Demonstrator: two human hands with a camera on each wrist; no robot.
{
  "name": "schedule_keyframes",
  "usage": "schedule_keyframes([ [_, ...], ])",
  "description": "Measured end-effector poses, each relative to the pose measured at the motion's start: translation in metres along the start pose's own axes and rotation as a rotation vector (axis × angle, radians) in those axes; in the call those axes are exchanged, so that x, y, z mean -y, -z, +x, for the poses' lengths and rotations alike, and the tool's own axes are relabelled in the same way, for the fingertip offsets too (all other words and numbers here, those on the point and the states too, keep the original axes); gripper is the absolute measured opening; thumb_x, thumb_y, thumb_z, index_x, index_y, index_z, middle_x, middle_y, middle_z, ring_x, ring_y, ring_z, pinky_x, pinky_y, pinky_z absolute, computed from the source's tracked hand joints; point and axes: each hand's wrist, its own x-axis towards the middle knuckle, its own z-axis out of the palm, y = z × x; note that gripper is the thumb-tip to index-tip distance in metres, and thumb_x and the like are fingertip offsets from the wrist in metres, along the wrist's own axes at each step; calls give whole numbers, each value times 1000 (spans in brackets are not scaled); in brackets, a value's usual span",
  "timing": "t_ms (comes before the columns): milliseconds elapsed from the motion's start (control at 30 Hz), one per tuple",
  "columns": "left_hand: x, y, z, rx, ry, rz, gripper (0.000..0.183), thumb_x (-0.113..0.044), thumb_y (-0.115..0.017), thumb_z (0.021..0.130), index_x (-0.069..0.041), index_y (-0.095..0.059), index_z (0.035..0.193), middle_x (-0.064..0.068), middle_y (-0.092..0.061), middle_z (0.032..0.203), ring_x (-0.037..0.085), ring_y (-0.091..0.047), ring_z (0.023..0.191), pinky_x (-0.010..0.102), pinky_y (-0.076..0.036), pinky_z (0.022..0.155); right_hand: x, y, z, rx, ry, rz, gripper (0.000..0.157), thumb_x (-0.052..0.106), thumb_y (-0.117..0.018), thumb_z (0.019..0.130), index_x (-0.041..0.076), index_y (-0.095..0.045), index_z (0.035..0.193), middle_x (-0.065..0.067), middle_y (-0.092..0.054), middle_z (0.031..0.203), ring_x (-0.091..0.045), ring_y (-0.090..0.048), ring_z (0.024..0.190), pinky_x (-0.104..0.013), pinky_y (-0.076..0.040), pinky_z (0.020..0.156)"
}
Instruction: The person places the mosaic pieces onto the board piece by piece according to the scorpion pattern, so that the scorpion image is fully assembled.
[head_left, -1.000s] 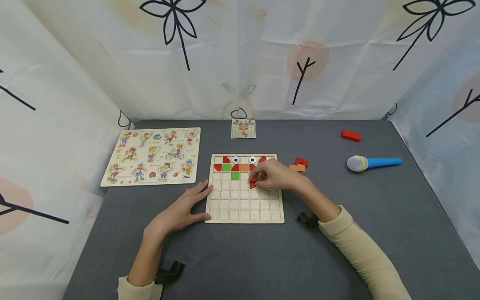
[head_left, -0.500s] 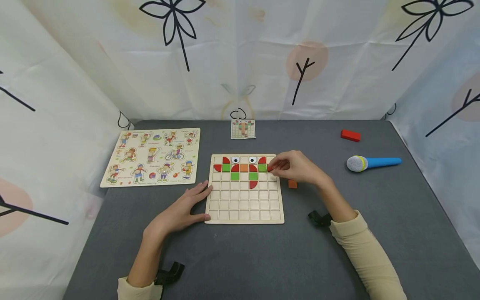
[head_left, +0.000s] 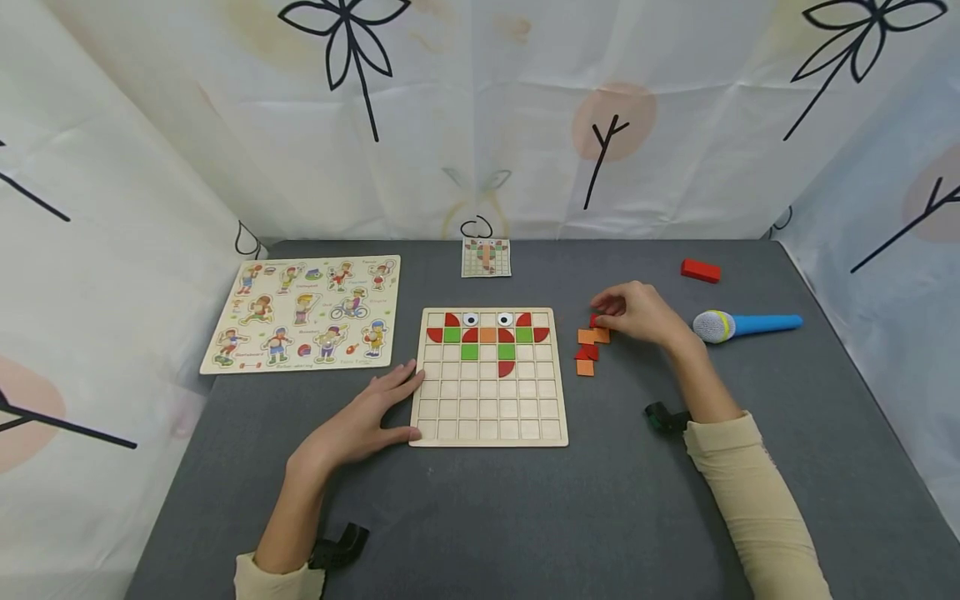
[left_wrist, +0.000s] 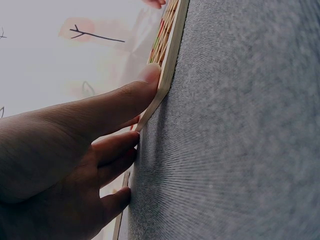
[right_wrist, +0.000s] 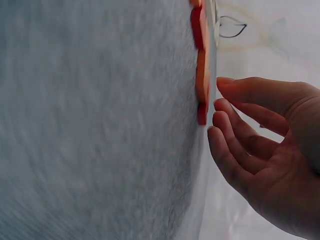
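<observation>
A wooden grid board lies mid-table, with red, green, orange and eye-marked tiles in its upper rows. My left hand rests against its left edge, thumb at the near corner and fingers spread. In the left wrist view, the thumb touches the rim of the board. My right hand hovers over a loose group of small pieces right of the board, fingers slightly bent and nothing visible between them. Among these are an orange square and red pieces; the hand partly covers the far ones.
A small pattern card lies behind the board. On the left is a picture puzzle board with figures. A red block and a toy microphone lie at the right. Printed white cloth encloses the table.
My right hand has set a green tile and then a red quarter-round tile in the board's right side. It has since moved right to the loose pieces. The left hand has stayed put.
</observation>
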Motion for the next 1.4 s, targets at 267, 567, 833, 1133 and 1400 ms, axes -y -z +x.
schedule_keyframes([
  [267,5,-1,2,-4,-1,10,94,-49,-83,94,-15,-39,170,17,-27,181,49,-24,166,77,-18,130,-8,5,8,71,-20,0,22,12,-83,95,-2,-82,113,-18,-83,103,-22,-75,92,-18,-54,74],
  [567,13,-5,2,-11,-10,14,96,-50,-84,93,-17,-38,170,15,-27,181,48,-24,167,76,-19,130,-10,4,15,98,-10,-11,14,12,-84,95,1,-79,104,-13,-80,96,-17,-71,88,-20,-54,74],
  [833,19,-7,4,24,49,51,96,-51,-82,94,-21,-35,172,10,-23,183,43,-22,169,73,-17,134,-8,2,14,63,34,-7,14,8,-84,95,1,-78,106,-15,-81,99,-24,-75,91,-19,-56,76],
  [1133,14,-6,1,-11,-14,24,94,-50,-82,94,-17,-38,170,15,-27,181,47,-25,167,76,-20,130,4,0,10,41,55,93,13,12,-79,100,6,-82,112,-16,-81,114,-28,-81,97,-20,-55,71],
  [1400,1,-1,1,21,40,29,92,-38,-85,95,-11,-39,169,19,-26,181,49,-24,167,76,-17,132,26,-11,9,81,148,176,12,9,-82,97,6,-83,108,-13,-80,110,-22,-80,96,-26,-65,84],
])
